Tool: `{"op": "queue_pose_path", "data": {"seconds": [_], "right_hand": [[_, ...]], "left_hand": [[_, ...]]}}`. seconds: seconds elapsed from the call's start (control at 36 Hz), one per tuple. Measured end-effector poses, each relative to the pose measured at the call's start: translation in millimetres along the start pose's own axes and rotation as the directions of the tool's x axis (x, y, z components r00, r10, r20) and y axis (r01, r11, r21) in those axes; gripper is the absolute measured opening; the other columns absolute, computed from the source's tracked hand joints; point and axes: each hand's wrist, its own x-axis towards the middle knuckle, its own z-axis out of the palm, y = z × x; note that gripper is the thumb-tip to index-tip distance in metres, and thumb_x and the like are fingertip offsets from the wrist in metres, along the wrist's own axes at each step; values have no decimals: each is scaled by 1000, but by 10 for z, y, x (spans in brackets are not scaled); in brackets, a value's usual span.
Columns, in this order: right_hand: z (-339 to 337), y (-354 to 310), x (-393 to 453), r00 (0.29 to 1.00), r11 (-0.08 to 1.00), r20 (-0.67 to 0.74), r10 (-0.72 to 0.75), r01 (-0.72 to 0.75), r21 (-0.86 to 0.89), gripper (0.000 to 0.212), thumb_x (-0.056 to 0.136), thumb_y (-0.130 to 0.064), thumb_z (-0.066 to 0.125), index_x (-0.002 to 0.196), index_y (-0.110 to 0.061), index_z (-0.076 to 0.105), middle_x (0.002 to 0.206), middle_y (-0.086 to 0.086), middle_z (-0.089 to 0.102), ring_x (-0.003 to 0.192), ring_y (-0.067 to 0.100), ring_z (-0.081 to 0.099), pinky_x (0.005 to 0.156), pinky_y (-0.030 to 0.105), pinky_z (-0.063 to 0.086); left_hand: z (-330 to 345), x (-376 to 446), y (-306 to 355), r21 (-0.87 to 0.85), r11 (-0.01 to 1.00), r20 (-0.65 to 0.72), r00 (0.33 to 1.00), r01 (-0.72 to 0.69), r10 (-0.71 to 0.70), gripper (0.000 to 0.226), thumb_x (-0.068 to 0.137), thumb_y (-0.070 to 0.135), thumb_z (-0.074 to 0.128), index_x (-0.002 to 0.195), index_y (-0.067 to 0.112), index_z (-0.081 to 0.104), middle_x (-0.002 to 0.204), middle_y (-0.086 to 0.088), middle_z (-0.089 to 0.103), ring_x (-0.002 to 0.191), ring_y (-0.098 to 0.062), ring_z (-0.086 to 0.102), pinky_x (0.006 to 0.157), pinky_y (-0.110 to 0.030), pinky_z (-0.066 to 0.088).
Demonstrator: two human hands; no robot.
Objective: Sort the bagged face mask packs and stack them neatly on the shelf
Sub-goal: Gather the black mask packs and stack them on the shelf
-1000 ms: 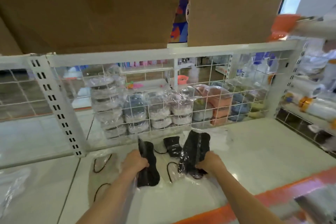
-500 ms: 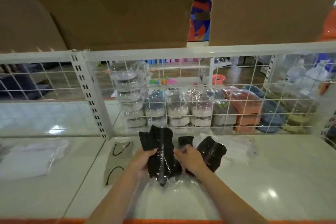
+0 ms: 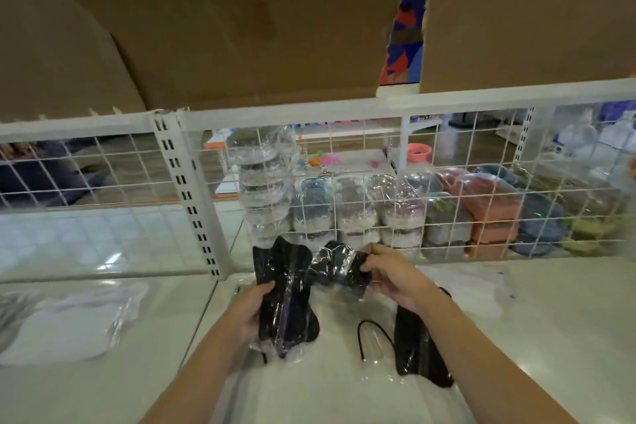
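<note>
My left hand [image 3: 248,311] grips a bagged black face mask pack [image 3: 287,299], held upright just above the white shelf [image 3: 550,313]. My right hand [image 3: 395,277] pinches a smaller bagged black mask pack [image 3: 339,268] beside the top of the first one. A third black pack [image 3: 418,348] lies on the shelf under my right forearm, its black ear loop [image 3: 373,334] sticking out to the left. A bagged white mask pack [image 3: 69,327] lies on the shelf section to the left.
A white wire grid [image 3: 447,189] backs the shelf, with a slotted upright [image 3: 187,196]. Behind the grid stand stacks of bagged containers [image 3: 358,213] and coloured goods [image 3: 492,213]. Cardboard boxes [image 3: 241,17] sit on the shelf above.
My right hand left the larger pack on the shelf and picked up the small black pack. My left hand keeps its pack and has raised it. The view shifted left.
</note>
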Motion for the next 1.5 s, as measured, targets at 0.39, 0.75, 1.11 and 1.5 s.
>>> {"op": "queue_pose_path", "data": {"seconds": [0.39,0.75,1.11,1.5], "right_hand": [[171,226,120,913,705,-270,-307,28,-708,31,85,4,59,110,-10,47,102,0,51,98,16,54,59,5,38],[-799,643,-460,631,366,-770,-92,-698,-616,91,70,-55,74,134,-13,25,133,16,36,126,32,36,101,40,38],[-463,431,-466,966,994,-238,-99,106,15,53,80,9,62,123,-20,53,119,14,58,106,30,60,88,41,53],[-115,544,-232,976,914,-97,-195,145,-378,64,79,7,65,132,-22,41,107,4,59,96,11,61,74,21,54]], "left_hand": [[404,-179,-139,-20,1000,364,931,16,-7,41,87,26,62,118,-1,58,115,-24,64,111,-38,60,101,-51,42],[572,51,-276,170,984,278,960,-62,12,22,91,6,54,111,1,58,98,-17,70,98,-30,64,95,-48,46],[944,-78,-302,16,998,448,892,64,-64,59,91,56,46,118,7,64,116,-22,65,111,-37,60,100,-47,43],[813,-492,-105,128,844,118,853,-521,508,32,74,13,77,103,17,65,97,1,71,92,-14,66,72,-23,50]]}}
